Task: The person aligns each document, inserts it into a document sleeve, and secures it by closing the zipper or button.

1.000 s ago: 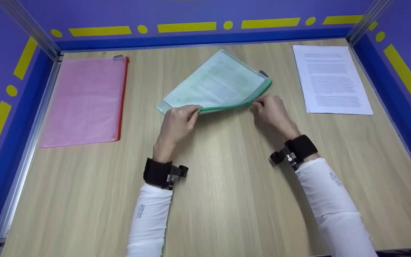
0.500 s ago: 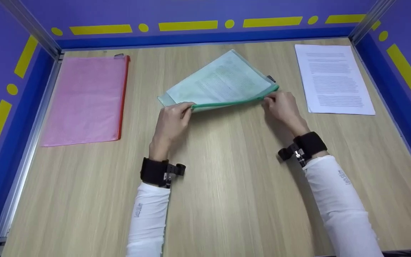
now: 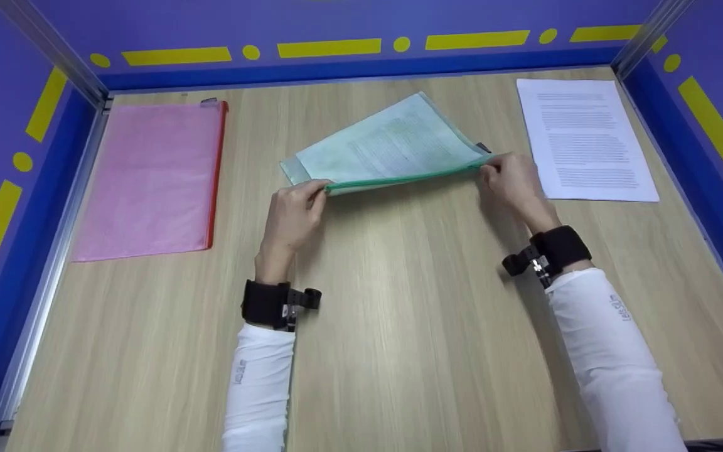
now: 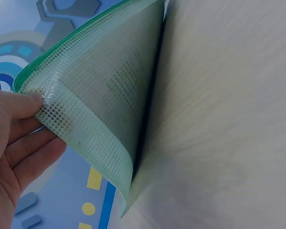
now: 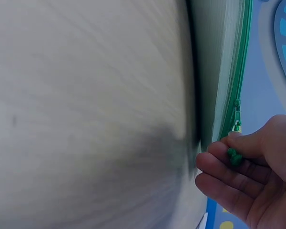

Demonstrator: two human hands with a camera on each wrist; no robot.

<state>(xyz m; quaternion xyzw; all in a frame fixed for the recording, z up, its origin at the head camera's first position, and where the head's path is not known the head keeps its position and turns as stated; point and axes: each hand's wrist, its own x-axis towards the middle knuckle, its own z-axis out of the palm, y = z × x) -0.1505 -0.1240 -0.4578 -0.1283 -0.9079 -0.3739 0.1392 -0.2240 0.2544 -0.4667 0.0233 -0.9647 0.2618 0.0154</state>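
A person's left grip [image 3: 291, 216] pinches one corner of a green pouch [image 3: 393, 147], the right grip [image 3: 513, 183] closed on its zip pull [image 5: 235, 158], the near edge raised above the table [image 3: 386, 314] between pink pouch [image 3: 154, 182] and papers [image 3: 584, 141]. Working the zip appears the step in hand; the next move likely calls for a taut edge and steady pull.

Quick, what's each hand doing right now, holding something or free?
Left hand: holding, pinching a corner of the green folder.
Right hand: holding, pinching the zipper pull.
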